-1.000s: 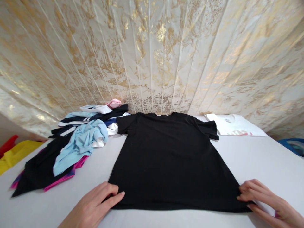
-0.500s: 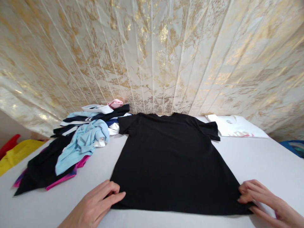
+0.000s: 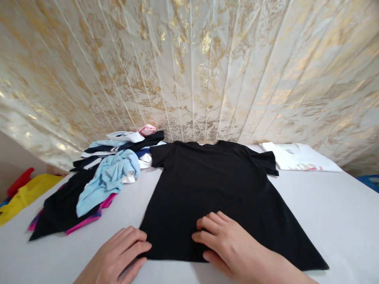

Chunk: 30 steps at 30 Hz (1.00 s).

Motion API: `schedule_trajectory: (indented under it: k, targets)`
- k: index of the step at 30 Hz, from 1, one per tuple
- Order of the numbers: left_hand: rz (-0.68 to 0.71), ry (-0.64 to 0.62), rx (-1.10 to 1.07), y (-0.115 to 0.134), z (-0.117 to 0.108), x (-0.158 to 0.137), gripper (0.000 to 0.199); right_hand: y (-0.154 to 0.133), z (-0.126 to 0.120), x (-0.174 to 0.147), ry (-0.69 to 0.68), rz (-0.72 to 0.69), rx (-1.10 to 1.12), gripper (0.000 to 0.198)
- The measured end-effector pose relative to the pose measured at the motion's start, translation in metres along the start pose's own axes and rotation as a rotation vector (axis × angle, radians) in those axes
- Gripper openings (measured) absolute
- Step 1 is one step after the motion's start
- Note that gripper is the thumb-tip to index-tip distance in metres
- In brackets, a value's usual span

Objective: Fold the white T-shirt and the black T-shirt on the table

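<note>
Right hand (image 3: pixel 223 246): has left the right hem corner since the earlier frame and now lies over the lower front of the black T-shirt (image 3: pixel 219 185), nearer the left corner; fingers half curled on the cloth, thumb by the hem; whether it pinches any fabric, I cannot tell.
Left hand (image 3: pixel 118 252): at the left hem corner as before, fingers bent, a narrow gap between thumb and forefinger; grip on the cloth cannot be told.
Black T-shirt: spread flat in the middle of the white table (image 3: pixel 340 221), neck at the far side, sleeves out, right hem corner free.
Clothes pile (image 3: pixel 109 177): beside the left sleeve, a crumpled light blue garment over black and pink ones.
White shirt (image 3: pixel 302 157): folded, just beside the right sleeve.
Yellow cloth (image 3: pixel 32 193): past the table's left edge.
Curtain (image 3: pixel 189 71): white and gold, behind everything.
</note>
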<state>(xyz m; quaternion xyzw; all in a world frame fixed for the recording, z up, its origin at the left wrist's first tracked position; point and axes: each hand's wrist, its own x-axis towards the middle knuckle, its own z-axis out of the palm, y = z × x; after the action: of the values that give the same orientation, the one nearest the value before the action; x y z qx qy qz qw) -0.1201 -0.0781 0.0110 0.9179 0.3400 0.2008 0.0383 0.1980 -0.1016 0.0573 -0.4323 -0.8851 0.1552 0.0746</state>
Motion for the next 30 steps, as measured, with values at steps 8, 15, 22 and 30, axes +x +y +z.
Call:
schedule_trajectory:
  k: [8, 15, 22, 30]
  targets:
    - [-0.032, -0.073, -0.007, -0.008, -0.007, -0.004, 0.011, -0.002, 0.013, 0.05, 0.042, -0.093, -0.059, 0.035]
    - [0.047, -0.139, -0.061, -0.001, -0.018, 0.018, 0.023, 0.034, 0.001, 0.053, 0.073, 0.016, -0.029, 0.032]
    - [0.271, -0.269, -0.295, 0.039, -0.005, 0.091, 0.029, 0.055, -0.015, 0.036, 0.111, 0.171, -0.045, 0.034]
    - [0.443, -0.307, -0.29, 0.05, 0.036, 0.142, 0.021, 0.088, -0.015, 0.012, 0.285, 0.218, 0.186, 0.043]
